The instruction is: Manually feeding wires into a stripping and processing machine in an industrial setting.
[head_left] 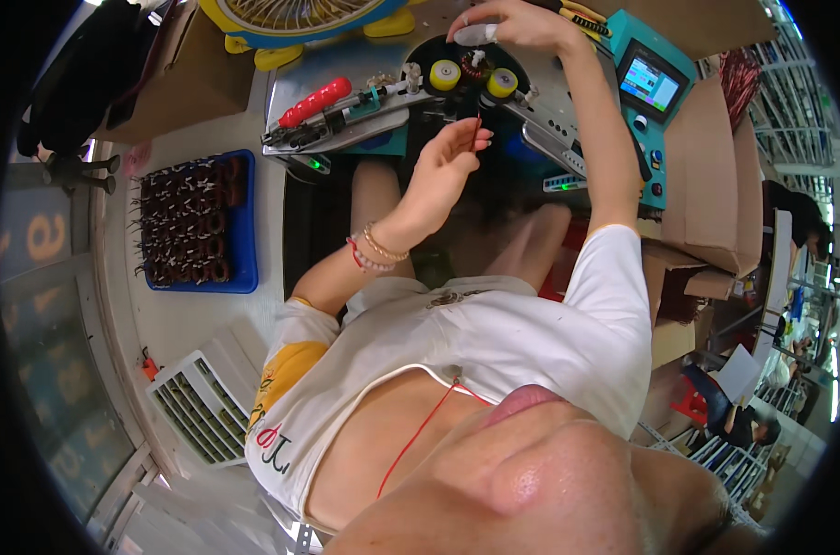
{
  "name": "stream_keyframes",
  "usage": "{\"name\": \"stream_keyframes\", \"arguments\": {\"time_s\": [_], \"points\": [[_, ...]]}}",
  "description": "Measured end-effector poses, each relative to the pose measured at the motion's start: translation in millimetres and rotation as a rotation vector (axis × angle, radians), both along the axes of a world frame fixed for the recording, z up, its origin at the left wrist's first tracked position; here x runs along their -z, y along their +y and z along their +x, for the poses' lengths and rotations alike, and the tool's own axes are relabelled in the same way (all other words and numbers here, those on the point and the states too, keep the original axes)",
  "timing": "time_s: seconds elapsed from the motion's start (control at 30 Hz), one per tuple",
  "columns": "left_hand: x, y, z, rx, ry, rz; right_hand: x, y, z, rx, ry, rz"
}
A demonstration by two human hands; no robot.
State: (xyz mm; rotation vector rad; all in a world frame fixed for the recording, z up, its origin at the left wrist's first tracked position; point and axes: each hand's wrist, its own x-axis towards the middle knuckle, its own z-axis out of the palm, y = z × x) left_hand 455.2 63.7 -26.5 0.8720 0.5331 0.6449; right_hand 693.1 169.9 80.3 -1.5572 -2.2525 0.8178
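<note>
A tabletop winding machine (pixel 558 139) with two yellow rollers (pixel 445 75) stands in front of me. Between the rollers sits a small ring-shaped coil (pixel 475 67) of dark reddish wire. My left hand (pixel 446 174), wearing bead bracelets, is closed just below the rollers, its fingertips pinching a thin reddish wire (pixel 479 121). Beyond the coil, my right hand (pixel 517 25) reaches over the machine's dark round part, fingers bent and apart. A white cover (pixel 476 35) wraps one of its digits. I see nothing held in this hand.
A blue tray (pixel 244 222) of wound ring coils lies at left. On the machine's left arm rests a red-handled tool (pixel 315 102). A teal control box with a screen (pixel 650 80) stands right, beside cardboard boxes (pixel 711 176). A blue-and-yellow fan (pixel 300 18) is at the back.
</note>
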Motion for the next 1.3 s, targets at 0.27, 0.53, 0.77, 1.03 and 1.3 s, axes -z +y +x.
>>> {"name": "stream_keyframes", "arguments": {"time_s": [0.27,0.53,0.77,1.03,1.3], "points": [[98.7,17.4,16.9,-0.25,0.233,0.697,-67.9,-64.4,-23.9,-0.004,-0.313,0.239],[78.9,6.6,49.0,-0.302,0.169,0.747,-24.9,-101.5,-6.2,0.188,-0.237,0.475],[2.4,-21.2,6.3,0.04,0.133,0.305,-16.0,-49.6,-23.5,0.26,-0.223,0.269],[22.6,-26.3,3.0,0.034,0.115,0.345,-8.8,-20.7,-15.4,0.069,-0.186,0.091],[100.4,0.7,7.8,-0.211,0.251,0.873,-56.3,-48.6,-23.4,0.018,-0.412,0.194]]}}
